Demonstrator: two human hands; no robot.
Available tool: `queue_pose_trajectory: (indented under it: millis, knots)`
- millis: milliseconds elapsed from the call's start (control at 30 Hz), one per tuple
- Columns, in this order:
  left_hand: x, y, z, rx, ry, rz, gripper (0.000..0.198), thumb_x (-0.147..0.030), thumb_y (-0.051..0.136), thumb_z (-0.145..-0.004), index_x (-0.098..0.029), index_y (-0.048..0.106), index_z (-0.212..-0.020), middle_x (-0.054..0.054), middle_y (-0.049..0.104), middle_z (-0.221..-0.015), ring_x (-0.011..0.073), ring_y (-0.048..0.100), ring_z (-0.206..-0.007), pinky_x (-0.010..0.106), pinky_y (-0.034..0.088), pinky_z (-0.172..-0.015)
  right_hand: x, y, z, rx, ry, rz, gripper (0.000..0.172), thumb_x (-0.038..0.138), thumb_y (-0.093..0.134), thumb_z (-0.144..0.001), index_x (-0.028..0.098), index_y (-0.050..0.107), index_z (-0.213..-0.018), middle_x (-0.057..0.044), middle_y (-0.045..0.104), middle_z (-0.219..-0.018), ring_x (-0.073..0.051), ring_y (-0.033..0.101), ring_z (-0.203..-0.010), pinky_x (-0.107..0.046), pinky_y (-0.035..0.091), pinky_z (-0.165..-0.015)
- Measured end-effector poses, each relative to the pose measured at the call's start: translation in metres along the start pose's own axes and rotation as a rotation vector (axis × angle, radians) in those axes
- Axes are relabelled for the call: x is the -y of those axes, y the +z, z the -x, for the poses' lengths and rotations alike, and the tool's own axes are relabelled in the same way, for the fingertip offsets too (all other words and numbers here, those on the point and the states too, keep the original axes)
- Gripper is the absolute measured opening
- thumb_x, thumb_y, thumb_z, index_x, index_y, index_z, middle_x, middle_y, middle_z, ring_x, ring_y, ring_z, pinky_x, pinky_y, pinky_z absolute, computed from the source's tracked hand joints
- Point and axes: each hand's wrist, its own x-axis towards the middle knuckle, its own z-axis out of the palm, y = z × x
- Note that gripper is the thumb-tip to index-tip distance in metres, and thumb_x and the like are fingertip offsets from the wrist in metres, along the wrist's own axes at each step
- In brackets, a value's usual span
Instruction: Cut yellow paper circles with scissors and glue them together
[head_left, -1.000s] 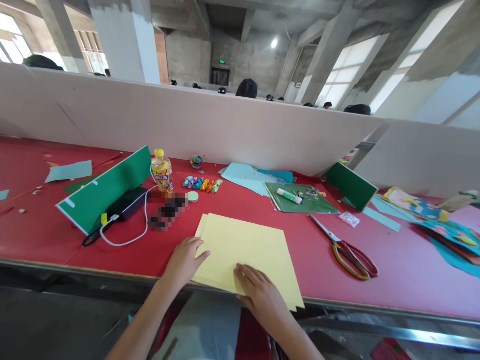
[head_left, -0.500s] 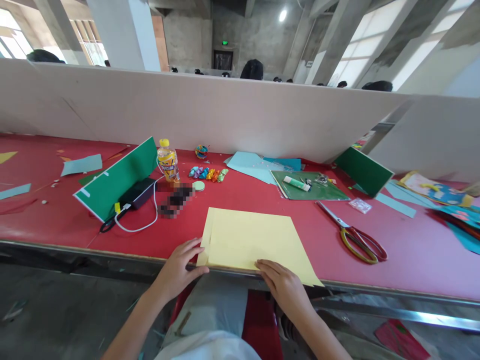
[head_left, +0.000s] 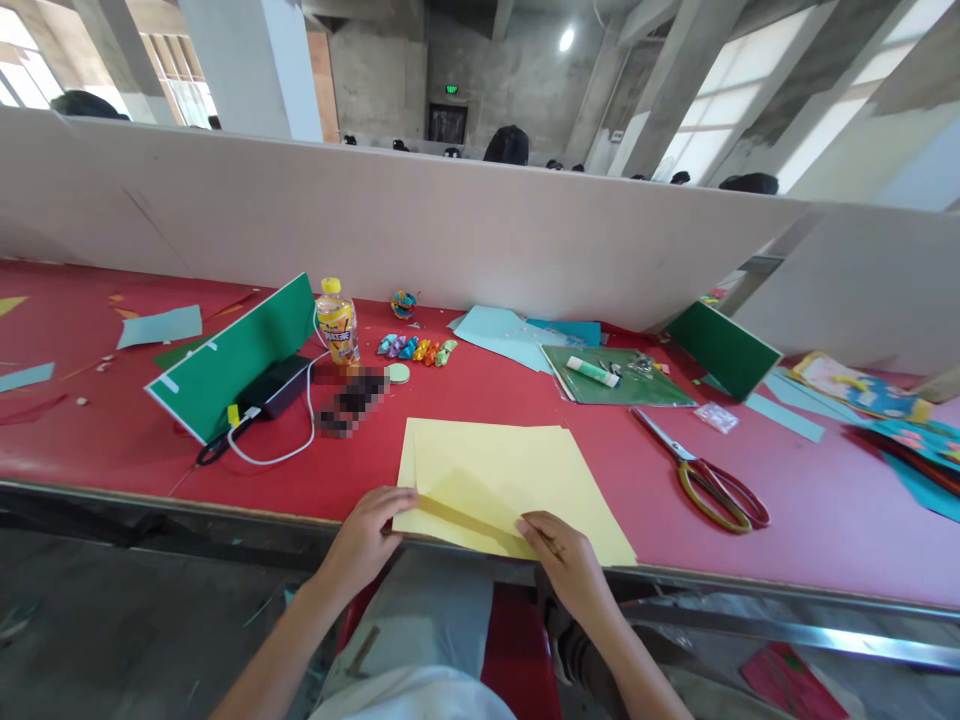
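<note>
Pale yellow paper (head_left: 495,465), folded over or in two layers, lies at the table's front edge. My left hand (head_left: 371,525) grips its near left corner, the fingers on top and the thumb lower down by the edge. With curled fingers, my right hand (head_left: 559,550) pinches the near edge of the upper layer, right of the middle. That layer is lifted a little, and a band of shadow runs between the two hands. The large scissors (head_left: 701,470) with red and yellow handles lie closed to the right, apart from my hands.
Leftward are a green board (head_left: 232,360), a black box (head_left: 277,385) with a white cable, and a drink bottle (head_left: 339,325). Behind lie colourful folded paper pieces (head_left: 416,349), light blue paper (head_left: 499,335) and a glue stick (head_left: 592,372). A white partition (head_left: 450,230) borders the table's back.
My right hand has closed on the near edge of the upper yellow layer and raised it slightly. My left hand has shifted a little and holds the corner. The paper has moved slightly left.
</note>
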Motion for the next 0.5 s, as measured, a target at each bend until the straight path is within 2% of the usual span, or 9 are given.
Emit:
queue_pose_trajectory:
  millis: [67,133,200,267,333,433,500]
  knots:
    - [-0.001,0.0,0.0,-0.104,-0.073,0.128,0.04,-0.015,0.051,-0.074,-0.023,0.057,-0.113,0.005,0.048,-0.132,0.0221,0.039,-0.124,0.041,0.031,-0.105,0.002,0.001,0.001,-0.004,-0.005,0.0,0.032,0.04,0.041,-0.089,0.019,0.059,-0.073,-0.007,0.064,-0.075,-0.019,0.059,-0.069,-0.027,0.047,-0.063]
    - [-0.006,-0.001,-0.002,-0.188,-0.213,0.348,0.045,-0.025,0.053,-0.078,-0.023,0.046,-0.123,0.007,0.035,-0.141,0.0231,0.032,-0.13,0.038,0.034,-0.103,0.006,0.003,0.003,-0.004,-0.028,-0.011,0.028,0.037,0.043,-0.089,0.019,0.059,-0.075,-0.007,0.064,-0.078,-0.019,0.06,-0.072,-0.028,0.048,-0.065]
    - [-0.014,-0.004,-0.006,-0.198,-0.384,0.591,0.053,-0.036,0.052,-0.081,-0.024,0.035,-0.13,0.009,0.027,-0.145,0.0244,0.032,-0.129,0.035,0.043,-0.094,0.009,0.008,0.005,-0.006,-0.076,-0.014,0.025,0.034,0.043,-0.089,0.019,0.061,-0.078,-0.007,0.064,-0.081,-0.019,0.061,-0.075,-0.028,0.049,-0.067]
    - [-0.02,-0.008,-0.014,-0.169,-0.52,0.726,0.058,-0.043,0.052,-0.081,-0.024,0.031,-0.131,0.011,0.025,-0.146,0.0249,0.037,-0.127,0.031,0.049,-0.085,0.013,0.016,0.006,-0.004,-0.141,0.017,0.023,0.03,0.043,-0.089,0.02,0.063,-0.083,-0.007,0.065,-0.084,-0.019,0.061,-0.078,-0.029,0.05,-0.07]
    - [-0.022,-0.012,-0.027,-0.133,-0.595,0.735,0.064,-0.044,0.057,-0.078,-0.022,0.029,-0.132,0.014,0.027,-0.145,0.0246,0.043,-0.122,0.028,0.05,-0.08,0.016,0.024,0.006,0.002,-0.202,0.071,0.022,0.028,0.043,-0.089,0.02,0.064,-0.086,-0.007,0.066,-0.085,-0.019,0.061,-0.079,-0.031,0.05,-0.072]
    - [-0.016,-0.016,-0.052,-0.001,-0.63,0.659,0.075,-0.045,0.062,-0.073,-0.017,0.027,-0.133,0.018,0.046,-0.132,0.0252,0.056,-0.108,0.031,0.051,-0.076,0.024,0.035,0.005,0.034,-0.256,0.129,0.022,0.025,0.043,-0.089,0.021,0.065,-0.088,-0.007,0.067,-0.086,-0.02,0.061,-0.079,-0.033,0.05,-0.072]
    - [-0.011,-0.015,-0.071,0.098,-0.599,0.62,0.071,-0.045,0.065,-0.07,-0.012,0.039,-0.126,0.018,0.058,-0.117,0.0272,0.061,-0.099,0.034,0.051,-0.074,0.027,0.037,0.005,0.076,-0.267,0.135,0.021,0.024,0.044,-0.089,0.022,0.065,-0.09,-0.006,0.067,-0.087,-0.02,0.061,-0.081,-0.034,0.05,-0.073]
